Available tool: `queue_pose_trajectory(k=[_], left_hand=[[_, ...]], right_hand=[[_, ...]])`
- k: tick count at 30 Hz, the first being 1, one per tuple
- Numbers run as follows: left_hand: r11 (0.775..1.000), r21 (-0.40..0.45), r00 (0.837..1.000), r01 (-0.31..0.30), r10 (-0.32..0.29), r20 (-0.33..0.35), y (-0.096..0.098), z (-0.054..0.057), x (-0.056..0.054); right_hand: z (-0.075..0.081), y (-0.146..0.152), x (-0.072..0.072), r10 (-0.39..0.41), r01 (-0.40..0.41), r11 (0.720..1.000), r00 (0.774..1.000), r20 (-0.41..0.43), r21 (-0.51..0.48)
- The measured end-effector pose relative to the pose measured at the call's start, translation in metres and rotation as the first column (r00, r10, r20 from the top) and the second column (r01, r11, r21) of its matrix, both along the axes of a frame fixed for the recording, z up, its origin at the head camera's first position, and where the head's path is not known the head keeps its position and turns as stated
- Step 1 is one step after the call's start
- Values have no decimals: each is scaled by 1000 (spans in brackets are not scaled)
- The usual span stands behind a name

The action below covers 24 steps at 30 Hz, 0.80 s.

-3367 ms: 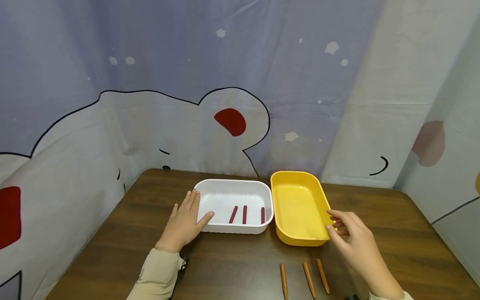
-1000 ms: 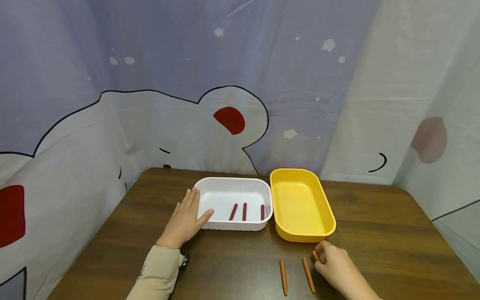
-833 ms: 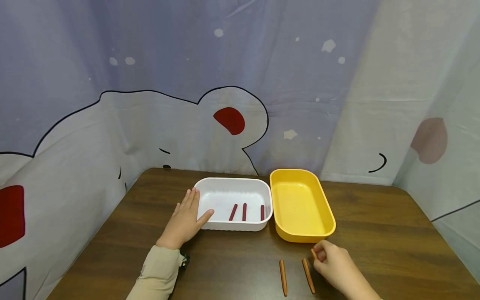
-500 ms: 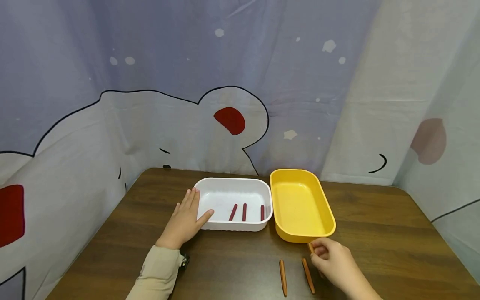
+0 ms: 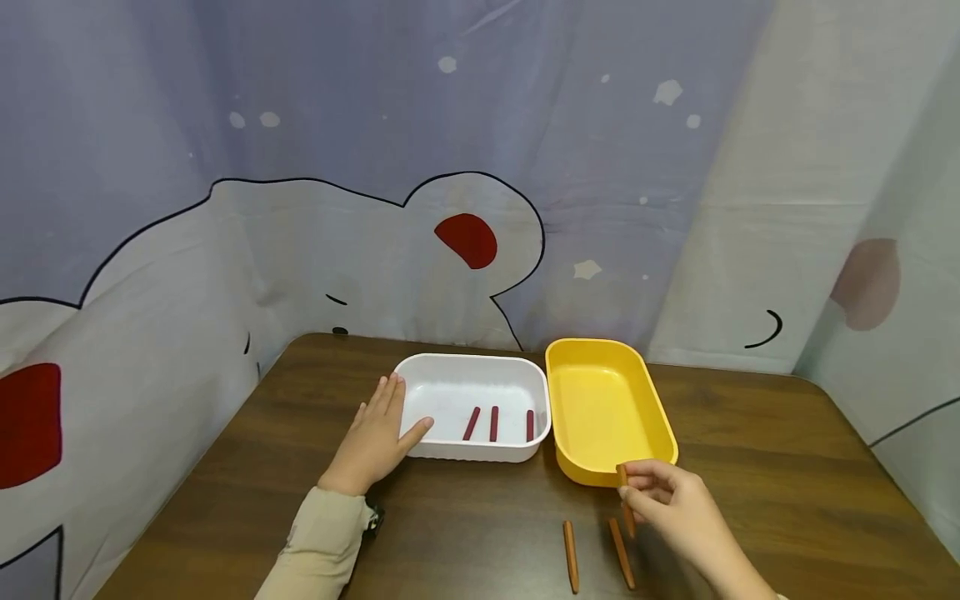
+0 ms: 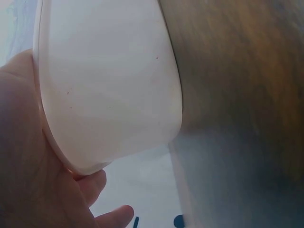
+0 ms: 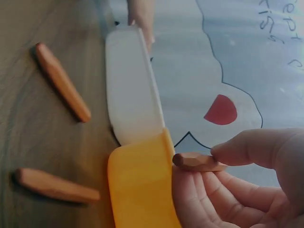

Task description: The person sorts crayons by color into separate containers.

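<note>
- Clock read from the head view, yellow tray as hub, 12 pointing away from the person.
- Nearest us, two loose sticks lie on the table: the first loose stick (image 5: 572, 557) between 6 and 7 o'clock, the second loose stick (image 5: 622, 553) at about 6, its far end turned slightly toward 11. Both orange-brown, faceted.
- Right hand (image 5: 678, 504) at 5 o'clock, pinching the held stick (image 7: 197, 162), likewise orange-brown, between thumb and fingers. We see its upper end by the yellow tray's near rim; whether they touch, we cannot tell.
- Beige sleeve (image 5: 315, 546) between 7 and 8 o'clock, a dark band (image 5: 373, 517) at the wrist.
- Left hand (image 5: 371, 446) near 9 o'clock, fingers extended and thumb spread, resting against the end of the white tray (image 5: 472, 452).
- That tray sits at 9 o'clock, just beside the hub. Inside, near its front wall, we count three dark red sticks (image 5: 494, 423); the leftmost leans toward 1.
- Yellow tray (image 5: 600, 400), long side running away from us.
- Brown wood-grain table (image 5: 757, 450) under everything.
- Beyond, a lavender and white cloth (image 5: 337, 250) with a red patch (image 5: 468, 241) toward 11.
</note>
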<state>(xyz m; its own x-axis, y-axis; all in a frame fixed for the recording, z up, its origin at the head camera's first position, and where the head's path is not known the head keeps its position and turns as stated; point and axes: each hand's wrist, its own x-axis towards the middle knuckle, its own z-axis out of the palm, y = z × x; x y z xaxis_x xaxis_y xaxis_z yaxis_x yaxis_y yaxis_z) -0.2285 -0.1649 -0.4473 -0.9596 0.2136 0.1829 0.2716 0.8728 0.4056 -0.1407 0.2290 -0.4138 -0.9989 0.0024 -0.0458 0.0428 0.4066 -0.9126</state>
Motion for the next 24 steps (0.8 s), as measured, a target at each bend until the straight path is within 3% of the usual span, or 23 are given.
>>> queue_pose_trajectory(k=[5,13,19,24], left_hand=[[1000,-2,1000,-1,1,-4,1,-2,-2],[1000,4,1000,-2,2,-3,1,-1,-2],[1000,4,1000,-3,3,4,1,-1,-2],[1000,6,1000,-1,1,0,-1,-2,-2]], right_hand=[[7,-2,-7,-20,19,998,1000,-6,-63],[21,-6,-26,6,-16,981,999,-49,-192],[25,-7,-46,-6,-1,983,999,-36,-183],[20,-11,-65,-3,-1,993,999,-36,-115]])
